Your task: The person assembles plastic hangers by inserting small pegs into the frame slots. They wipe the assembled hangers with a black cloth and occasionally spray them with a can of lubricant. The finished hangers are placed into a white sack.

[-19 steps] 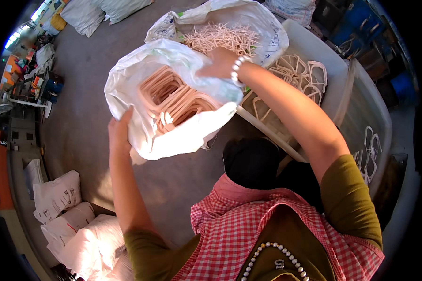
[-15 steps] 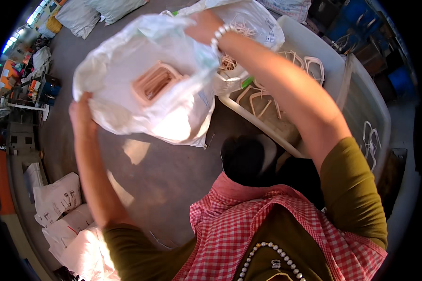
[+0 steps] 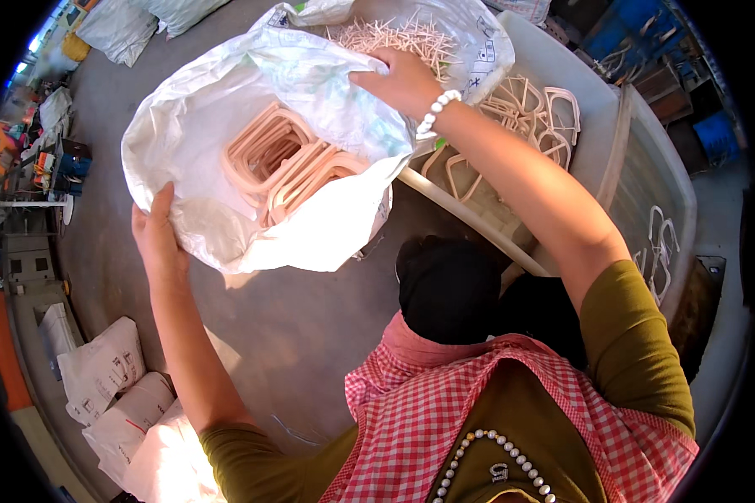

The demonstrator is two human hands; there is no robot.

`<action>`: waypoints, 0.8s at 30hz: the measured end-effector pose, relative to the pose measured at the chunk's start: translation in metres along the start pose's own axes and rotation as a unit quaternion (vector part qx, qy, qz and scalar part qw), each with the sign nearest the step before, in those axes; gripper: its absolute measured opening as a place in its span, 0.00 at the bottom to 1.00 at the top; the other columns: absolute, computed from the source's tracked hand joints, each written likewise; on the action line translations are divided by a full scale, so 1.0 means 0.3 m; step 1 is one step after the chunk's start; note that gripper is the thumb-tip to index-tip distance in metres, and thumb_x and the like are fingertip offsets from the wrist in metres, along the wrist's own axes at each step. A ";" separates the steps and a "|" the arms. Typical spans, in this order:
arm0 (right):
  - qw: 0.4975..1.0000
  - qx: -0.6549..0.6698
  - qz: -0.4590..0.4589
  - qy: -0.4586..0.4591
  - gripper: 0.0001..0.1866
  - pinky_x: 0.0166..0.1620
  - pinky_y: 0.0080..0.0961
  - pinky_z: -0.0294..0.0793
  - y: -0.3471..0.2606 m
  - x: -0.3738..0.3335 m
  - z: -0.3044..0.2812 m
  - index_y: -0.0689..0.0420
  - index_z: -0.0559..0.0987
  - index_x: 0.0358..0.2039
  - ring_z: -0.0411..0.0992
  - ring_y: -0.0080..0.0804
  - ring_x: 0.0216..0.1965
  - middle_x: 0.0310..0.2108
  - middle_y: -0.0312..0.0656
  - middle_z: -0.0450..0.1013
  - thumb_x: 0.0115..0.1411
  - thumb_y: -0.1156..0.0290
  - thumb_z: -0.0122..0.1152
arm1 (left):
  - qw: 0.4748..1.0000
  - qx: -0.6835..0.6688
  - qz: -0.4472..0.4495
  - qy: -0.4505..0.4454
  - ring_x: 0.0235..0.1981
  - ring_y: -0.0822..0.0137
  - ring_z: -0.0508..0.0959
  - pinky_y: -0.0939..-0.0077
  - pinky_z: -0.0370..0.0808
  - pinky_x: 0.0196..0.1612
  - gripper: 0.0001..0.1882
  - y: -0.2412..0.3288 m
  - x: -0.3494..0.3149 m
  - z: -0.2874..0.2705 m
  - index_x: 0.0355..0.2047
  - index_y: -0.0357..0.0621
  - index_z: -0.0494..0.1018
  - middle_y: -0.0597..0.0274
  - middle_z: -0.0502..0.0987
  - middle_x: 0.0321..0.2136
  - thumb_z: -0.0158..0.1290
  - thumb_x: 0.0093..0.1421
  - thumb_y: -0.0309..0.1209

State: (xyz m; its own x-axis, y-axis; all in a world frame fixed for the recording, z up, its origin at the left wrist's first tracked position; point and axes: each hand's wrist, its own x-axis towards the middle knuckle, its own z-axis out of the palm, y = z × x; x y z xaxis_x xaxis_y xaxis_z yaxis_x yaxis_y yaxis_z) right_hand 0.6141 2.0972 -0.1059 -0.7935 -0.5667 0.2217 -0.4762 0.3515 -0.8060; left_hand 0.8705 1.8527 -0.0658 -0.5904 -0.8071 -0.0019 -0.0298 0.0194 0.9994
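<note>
A big white woven sack (image 3: 310, 247) hangs in front of me with its mouth spread wide. Inside lie stacks of pale pink rounded plastic frames (image 3: 270, 151), one stack nested upright beside another that leans over. My left hand (image 3: 157, 230) is closed on the sack's left rim, thumb over the edge. On the far right side of the rim, my right hand (image 3: 401, 84) is closed on the bunched cloth; some fingertips are hidden. Just beyond that hand, a second white sack (image 3: 488, 50) holds many thin pink plastic sticks (image 3: 398, 40).
To the right, a long pale tub (image 3: 470, 210) contains loose pink frames (image 3: 554, 126). Another pale tub (image 3: 658, 168) beside it has white looped pieces (image 3: 661, 251). Filled white bags (image 3: 105, 369) lie at lower left. Machines and more sacks (image 3: 117, 33) line the far left.
The sack's mouth has opened wider and tipped toward me, so a second stack of frames now shows. My right hand has moved right and nearer; my left hand has lowered slightly.
</note>
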 end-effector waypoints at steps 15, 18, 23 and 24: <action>0.976 -0.097 0.196 0.001 0.13 0.29 0.25 0.72 0.584 -0.318 -0.584 0.60 0.76 0.25 0.71 0.23 0.22 0.21 0.39 0.74 0.57 0.62 0.57 | 0.921 0.068 0.230 -0.306 0.32 0.65 0.78 0.74 0.75 0.40 0.09 -0.037 -0.585 0.453 0.38 0.28 0.72 0.51 0.77 0.31 0.49 0.61 0.24; 0.933 -0.256 0.225 -0.118 0.09 0.30 0.33 0.70 0.902 -0.572 -0.610 0.55 0.80 0.29 0.71 0.35 0.23 0.22 0.45 0.74 0.54 0.65 0.55 | 0.921 0.016 0.071 -0.382 0.30 0.68 0.78 0.77 0.74 0.36 0.08 -0.224 -0.586 0.729 0.36 0.30 0.74 0.55 0.78 0.28 0.47 0.62 0.24; 0.807 -0.296 0.320 -0.399 0.13 0.44 0.36 0.73 1.179 -0.801 -0.451 0.58 0.78 0.36 0.74 0.46 0.39 0.36 0.50 0.75 0.52 0.66 0.56 | 0.857 0.164 -0.090 -0.480 0.36 0.63 0.79 0.72 0.73 0.42 0.14 -0.617 -0.454 1.090 0.42 0.34 0.72 0.53 0.79 0.34 0.45 0.64 0.33; 0.792 -0.296 0.353 -0.401 0.14 0.45 0.36 0.72 1.227 -0.829 -0.417 0.58 0.77 0.38 0.73 0.47 0.41 0.39 0.51 0.74 0.52 0.66 0.56 | 0.838 0.238 -0.021 -0.490 0.39 0.58 0.78 0.68 0.72 0.45 0.15 -0.725 -0.416 1.149 0.43 0.35 0.72 0.51 0.79 0.36 0.45 0.63 0.33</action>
State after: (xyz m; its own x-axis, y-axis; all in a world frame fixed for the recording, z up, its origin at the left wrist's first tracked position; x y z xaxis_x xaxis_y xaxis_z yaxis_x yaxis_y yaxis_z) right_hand 0.5888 2.4609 -0.3890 -0.5579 -0.2809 -0.7809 -0.3049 0.9446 -0.1219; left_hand 0.6725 2.1527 -0.2953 -0.9529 0.0541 -0.2983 -0.2483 0.4254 0.8703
